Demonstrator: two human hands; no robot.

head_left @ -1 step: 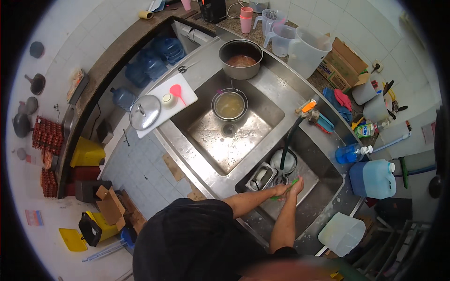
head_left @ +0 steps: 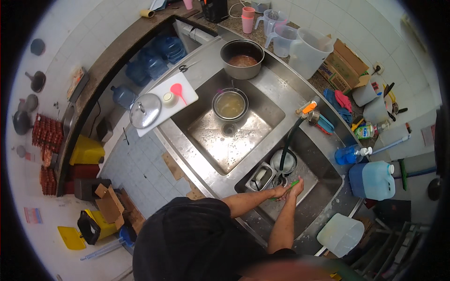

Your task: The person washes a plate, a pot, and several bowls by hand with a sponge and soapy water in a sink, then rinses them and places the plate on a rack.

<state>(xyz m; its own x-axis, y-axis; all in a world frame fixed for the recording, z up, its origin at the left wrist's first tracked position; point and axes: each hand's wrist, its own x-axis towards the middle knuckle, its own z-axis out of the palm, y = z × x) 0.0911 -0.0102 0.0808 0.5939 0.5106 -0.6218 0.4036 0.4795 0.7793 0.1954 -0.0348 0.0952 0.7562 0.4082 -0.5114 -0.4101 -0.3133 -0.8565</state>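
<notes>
Over the near right sink (head_left: 323,194), my left hand (head_left: 281,192) and my right hand (head_left: 295,188) are together, fingers closed around a narrow green object (head_left: 294,183). Green shows above and below the hands; its kind is too small to make out. Just beyond them, a black hose (head_left: 285,157) hangs from the orange-handled tap (head_left: 309,108) into a round pot (head_left: 287,163). Next to the pot, on the left, sits a rectangular metal container (head_left: 261,177) with pale and dark things in it. Small metal ware (head_left: 280,181) lies close to my left hand.
The far left sink (head_left: 211,150) holds a pot of cloudy liquid (head_left: 230,105). A larger pot (head_left: 242,59) stands behind it. On the left, a white board (head_left: 161,105) carries a lid (head_left: 145,111) and a pink spoon (head_left: 176,89). Blue jugs (head_left: 371,180) stand at right.
</notes>
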